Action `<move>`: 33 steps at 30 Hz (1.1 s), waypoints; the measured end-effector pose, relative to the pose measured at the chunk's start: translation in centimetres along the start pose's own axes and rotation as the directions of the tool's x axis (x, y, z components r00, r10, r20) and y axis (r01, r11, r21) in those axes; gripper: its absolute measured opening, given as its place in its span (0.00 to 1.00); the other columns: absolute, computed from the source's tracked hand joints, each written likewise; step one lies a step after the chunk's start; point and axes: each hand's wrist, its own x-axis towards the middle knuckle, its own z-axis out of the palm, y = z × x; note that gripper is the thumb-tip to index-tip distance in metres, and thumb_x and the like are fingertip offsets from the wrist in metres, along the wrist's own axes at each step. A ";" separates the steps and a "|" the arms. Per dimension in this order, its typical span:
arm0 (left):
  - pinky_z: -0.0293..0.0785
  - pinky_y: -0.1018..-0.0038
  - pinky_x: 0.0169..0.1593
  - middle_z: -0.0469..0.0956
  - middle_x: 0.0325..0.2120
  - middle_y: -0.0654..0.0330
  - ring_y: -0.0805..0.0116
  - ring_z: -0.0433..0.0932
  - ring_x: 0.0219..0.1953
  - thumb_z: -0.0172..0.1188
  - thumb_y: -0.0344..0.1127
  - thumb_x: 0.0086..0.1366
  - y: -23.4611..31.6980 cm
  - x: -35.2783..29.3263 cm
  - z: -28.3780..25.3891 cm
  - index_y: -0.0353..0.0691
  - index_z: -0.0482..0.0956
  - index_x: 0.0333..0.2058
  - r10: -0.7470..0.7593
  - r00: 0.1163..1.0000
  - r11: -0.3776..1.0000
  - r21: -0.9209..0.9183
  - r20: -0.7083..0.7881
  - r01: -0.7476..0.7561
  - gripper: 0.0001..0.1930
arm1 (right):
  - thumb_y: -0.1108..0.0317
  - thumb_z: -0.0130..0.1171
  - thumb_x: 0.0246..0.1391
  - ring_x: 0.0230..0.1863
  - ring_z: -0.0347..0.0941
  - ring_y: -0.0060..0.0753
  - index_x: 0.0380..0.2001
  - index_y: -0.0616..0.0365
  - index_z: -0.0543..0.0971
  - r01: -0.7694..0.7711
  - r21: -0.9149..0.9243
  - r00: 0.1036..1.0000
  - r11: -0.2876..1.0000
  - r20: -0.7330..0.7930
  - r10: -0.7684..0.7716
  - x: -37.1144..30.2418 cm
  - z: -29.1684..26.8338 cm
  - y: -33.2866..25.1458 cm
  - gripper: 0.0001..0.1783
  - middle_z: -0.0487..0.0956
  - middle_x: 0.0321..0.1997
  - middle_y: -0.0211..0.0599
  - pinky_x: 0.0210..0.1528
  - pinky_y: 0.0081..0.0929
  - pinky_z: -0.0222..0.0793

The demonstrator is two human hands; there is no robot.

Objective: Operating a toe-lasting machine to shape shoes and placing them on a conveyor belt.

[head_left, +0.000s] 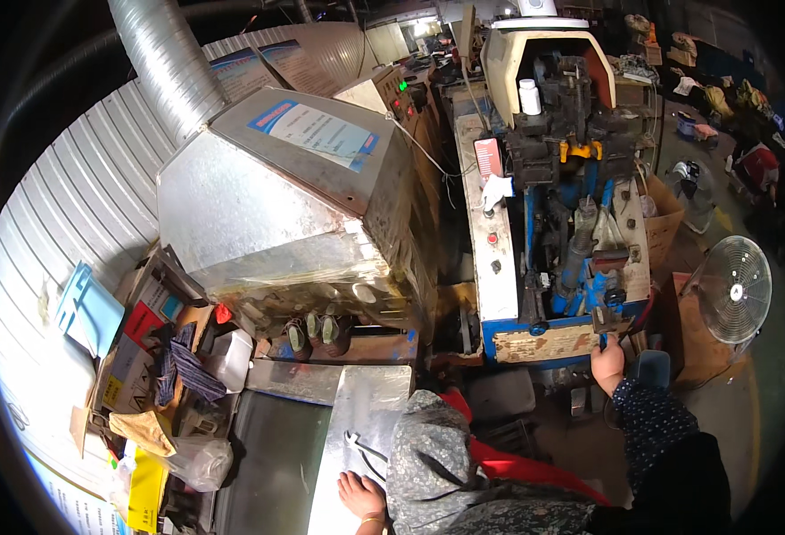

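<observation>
A lever (603,341) ends inside the curled right grip (607,366); the left grip (360,495) lies flat on metal (376,392).

Left fingers (350,482) on metal plate (370,398), right fingers (601,351) around machine handle (603,339) — fan (737,292) nearby

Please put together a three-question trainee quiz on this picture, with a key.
1. Which hand is at the front of the blue-and-white machine?
2. True or false: the shoes stand to the right of that machine.
3. The left hand lies on: A. a pale, shiny panel; B. a striped cloth; C. a cardboard box.

Key:
1. The right hand.
2. False; the shoes are to its left.
3. A.
</observation>
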 end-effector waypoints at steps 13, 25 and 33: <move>0.57 0.50 0.70 0.70 0.64 0.42 0.40 0.64 0.68 0.49 0.46 0.70 0.3 0.1 0.0 0.31 0.73 0.61 -0.013 1.000 1.000 0.015 0.017 0.012 0.28 | 0.64 0.59 0.56 0.42 0.79 0.66 0.50 0.59 0.78 -0.006 -0.011 1.000 1.000 0.012 0.006 0.1 0.7 0.8 0.19 0.83 0.37 0.60 0.45 0.55 0.75; 0.55 0.52 0.72 0.68 0.66 0.44 0.42 0.62 0.70 0.48 0.45 0.71 0.4 0.1 -0.3 0.32 0.72 0.62 -0.030 0.998 0.999 0.023 0.053 0.029 0.28 | 0.60 0.59 0.56 0.42 0.80 0.66 0.51 0.60 0.78 -0.054 -0.048 0.997 0.997 0.059 0.056 0.5 1.6 1.9 0.21 0.83 0.37 0.60 0.45 0.55 0.76; 0.55 0.51 0.72 0.68 0.66 0.43 0.42 0.62 0.70 0.49 0.45 0.71 0.7 -0.1 -0.8 0.31 0.72 0.62 -0.033 0.998 0.999 0.008 0.050 0.033 0.28 | 0.61 0.59 0.56 0.42 0.80 0.64 0.52 0.60 0.79 -0.076 -0.019 0.995 0.997 0.064 0.077 0.3 0.7 0.9 0.22 0.84 0.36 0.60 0.47 0.54 0.76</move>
